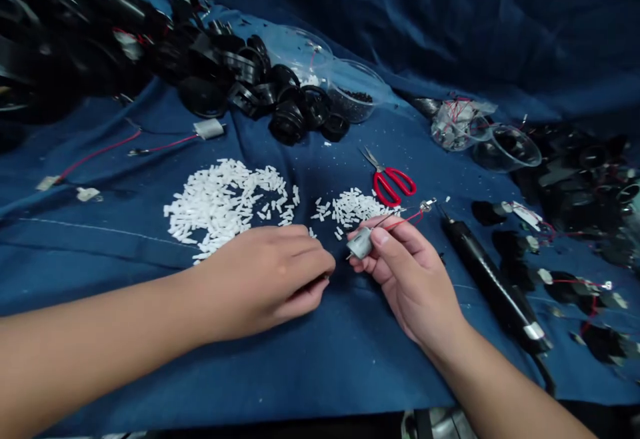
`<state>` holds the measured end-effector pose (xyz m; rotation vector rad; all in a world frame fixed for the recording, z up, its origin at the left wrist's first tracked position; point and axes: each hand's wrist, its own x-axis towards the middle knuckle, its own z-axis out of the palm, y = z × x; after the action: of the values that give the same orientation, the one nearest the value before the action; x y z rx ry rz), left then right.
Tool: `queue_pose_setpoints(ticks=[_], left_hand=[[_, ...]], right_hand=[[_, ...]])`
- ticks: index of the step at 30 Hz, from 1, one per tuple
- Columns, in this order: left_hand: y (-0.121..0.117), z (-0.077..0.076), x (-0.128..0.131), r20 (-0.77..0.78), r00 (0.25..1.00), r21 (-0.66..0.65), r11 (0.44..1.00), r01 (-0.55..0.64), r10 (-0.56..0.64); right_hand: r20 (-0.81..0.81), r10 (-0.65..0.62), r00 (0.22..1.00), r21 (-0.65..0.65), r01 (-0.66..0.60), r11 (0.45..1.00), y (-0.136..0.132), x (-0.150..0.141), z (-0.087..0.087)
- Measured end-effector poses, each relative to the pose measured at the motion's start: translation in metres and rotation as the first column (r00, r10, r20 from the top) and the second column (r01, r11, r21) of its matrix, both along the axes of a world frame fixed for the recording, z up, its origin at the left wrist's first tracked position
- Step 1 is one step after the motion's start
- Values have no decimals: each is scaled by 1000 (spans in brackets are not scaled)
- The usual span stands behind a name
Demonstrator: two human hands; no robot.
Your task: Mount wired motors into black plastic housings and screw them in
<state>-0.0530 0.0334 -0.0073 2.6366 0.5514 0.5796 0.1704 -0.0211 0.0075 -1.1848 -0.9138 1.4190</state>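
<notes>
Blue cloth (305, 379), clear cup (363, 79) (black granules (353, 104) inside), right hand (410, 279) holding motor (360, 243)

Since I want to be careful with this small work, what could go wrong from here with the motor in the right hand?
The thin red wire of the small metal motor, held in the right hand, runs just over the white plastic pieces and could catch and scatter them. It also lies close to the red scissors, so it might get nicked. Whatever the left hand pinches is hidden; if dropped, it could be lost in the folds of the blue cloth.
</notes>
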Motion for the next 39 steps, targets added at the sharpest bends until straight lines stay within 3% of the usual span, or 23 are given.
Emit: queue_pose_setpoints(ticks=[6, 15, 17, 21, 27, 35, 39], left_hand=[[-2, 0, -3, 19, 1000, -25, 1000, 11, -10], [-2, 0, -8, 62, 997, -64, 997, -35, 39], [-2, -2, -8, 49, 997, -55, 997, -61, 64], [-5, -4, -8, 34, 991, -42, 991, -129, 130], [-13, -9, -8, 23, 992, -18, 992, -124, 125], [-13, -14, -10, 16, 992, 0, 992, -126, 126], [-12, -15, -9, 23, 992, 9, 992, -122, 122]], right_hand=[[-10, 30, 999, -45, -31, 999, -3, 0, 4], [190, 75, 979, 12, -79, 997, -8, -4, 7], [335, 100, 937, 32, -118, 993, -8, -3, 9], [622, 45, 782, 138, -166, 976, -9, 0, 13], [641, 120, 758, 136, -265, 955, -17, 2, 6], [833, 99, 545, 183, -439, 880, -17, 4, -1], [854, 108, 508, 161, -456, 875, -17, 3, 0]])
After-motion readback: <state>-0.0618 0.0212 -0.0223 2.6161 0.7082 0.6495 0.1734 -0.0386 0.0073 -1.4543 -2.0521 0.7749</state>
